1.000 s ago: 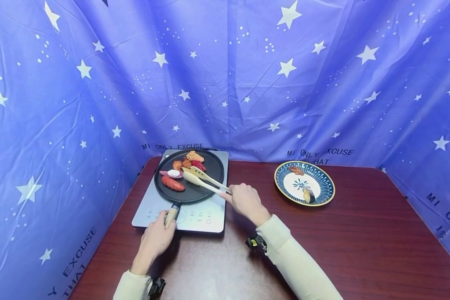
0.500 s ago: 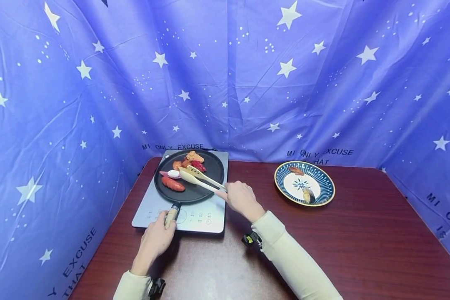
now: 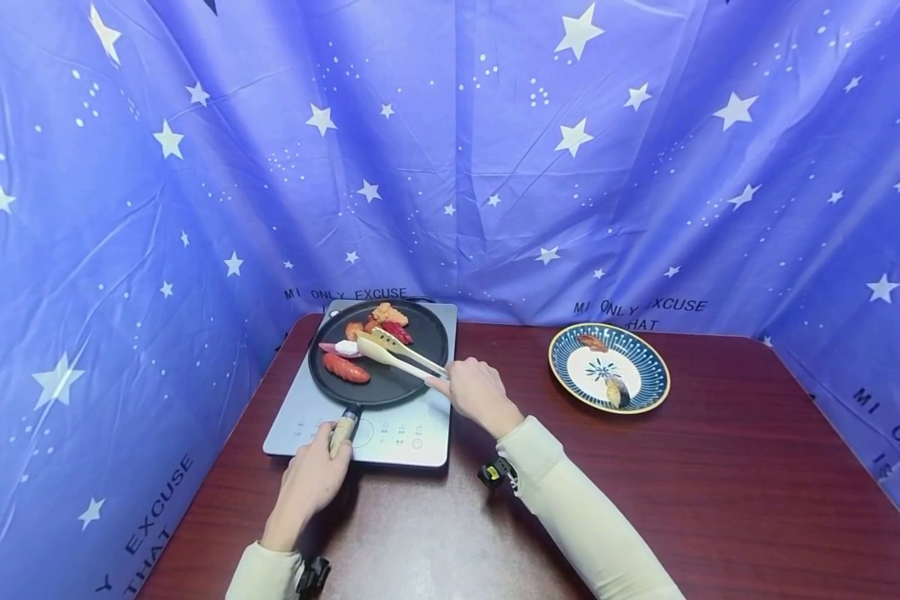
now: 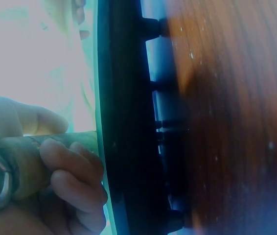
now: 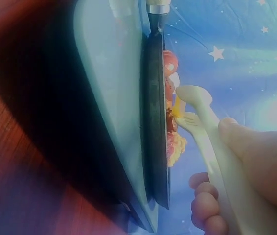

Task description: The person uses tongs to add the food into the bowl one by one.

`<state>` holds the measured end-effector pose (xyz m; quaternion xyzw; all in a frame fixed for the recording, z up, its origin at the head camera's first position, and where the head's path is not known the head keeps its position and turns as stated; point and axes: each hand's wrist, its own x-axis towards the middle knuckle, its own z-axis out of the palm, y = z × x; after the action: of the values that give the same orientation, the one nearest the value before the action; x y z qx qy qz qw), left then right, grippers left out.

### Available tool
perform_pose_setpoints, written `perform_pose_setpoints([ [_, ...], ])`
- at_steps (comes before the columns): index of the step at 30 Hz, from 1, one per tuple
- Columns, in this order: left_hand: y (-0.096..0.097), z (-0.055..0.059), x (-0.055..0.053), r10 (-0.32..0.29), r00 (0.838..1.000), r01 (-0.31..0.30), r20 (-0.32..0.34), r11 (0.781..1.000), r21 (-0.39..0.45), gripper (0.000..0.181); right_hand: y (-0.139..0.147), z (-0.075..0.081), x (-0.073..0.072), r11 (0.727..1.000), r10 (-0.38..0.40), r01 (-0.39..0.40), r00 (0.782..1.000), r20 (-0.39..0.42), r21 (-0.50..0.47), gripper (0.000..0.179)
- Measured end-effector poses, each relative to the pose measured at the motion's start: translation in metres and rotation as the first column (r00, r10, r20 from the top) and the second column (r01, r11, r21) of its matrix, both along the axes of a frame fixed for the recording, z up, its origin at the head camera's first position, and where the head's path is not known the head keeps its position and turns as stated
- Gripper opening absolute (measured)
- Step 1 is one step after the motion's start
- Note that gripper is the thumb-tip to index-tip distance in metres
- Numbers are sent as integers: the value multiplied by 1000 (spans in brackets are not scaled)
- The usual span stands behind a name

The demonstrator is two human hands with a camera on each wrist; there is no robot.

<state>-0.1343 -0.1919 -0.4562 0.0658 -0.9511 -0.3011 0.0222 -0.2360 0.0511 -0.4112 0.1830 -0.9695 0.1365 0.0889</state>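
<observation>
In the head view my left hand (image 3: 317, 473) grips the wooden handle (image 3: 341, 437) of a round black frying pan (image 3: 401, 387). The left wrist view shows its fingers curled round that handle. My right hand (image 3: 482, 393) holds cream-coloured tongs (image 3: 396, 360), their heads over the middle of the pan. One head is slotted. A yellow bit (image 5: 178, 107) shows by the tong heads in the right wrist view; whether they pinch it I cannot tell. In the pan lie a scored red sausage (image 3: 347, 367), a pink-and-white piece (image 3: 345, 348), fried chicken (image 3: 390, 313) and dark red pieces (image 3: 397, 332).
The pan stands on a silver induction cooktop (image 3: 292, 433) at the table's left back. To the right, a blue-patterned plate (image 3: 598, 371) bears a brown piece (image 3: 592, 342) and a dark-and-yellow piece (image 3: 617, 392). Star-printed curtains (image 3: 510, 208) enclose the reddish wooden table (image 3: 735, 467).
My right hand has shifted a little to the left with the tongs, whose heads now lie closer to the pink-and-white piece. The left hand, pan and plate stay where they were.
</observation>
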Motion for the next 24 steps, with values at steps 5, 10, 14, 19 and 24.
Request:
perform_pose_setpoints([
  [5,0,-1,1,4,1000,-4,0,1000,2,40,-2,0,-2,1000,-5,5,1000,-2,0,48],
  [10,0,0,1,3,1000,-3,-1,1000,1,40,-3,1,-3,1000,-6,6,1000,-10,6,49],
  [14,0,0,0,3,1000,-3,2,1000,2,40,-4,1,-4,1000,-20,20,1000,3,8,49],
  [19,0,0,0,6,1000,-6,1,1000,1,39,-5,2,-6,999,-33,33,999,24,14,49],
  [24,0,0,0,8,1000,-8,1,1000,1,39,-6,2,-8,999,-38,37,999,38,20,48],
])
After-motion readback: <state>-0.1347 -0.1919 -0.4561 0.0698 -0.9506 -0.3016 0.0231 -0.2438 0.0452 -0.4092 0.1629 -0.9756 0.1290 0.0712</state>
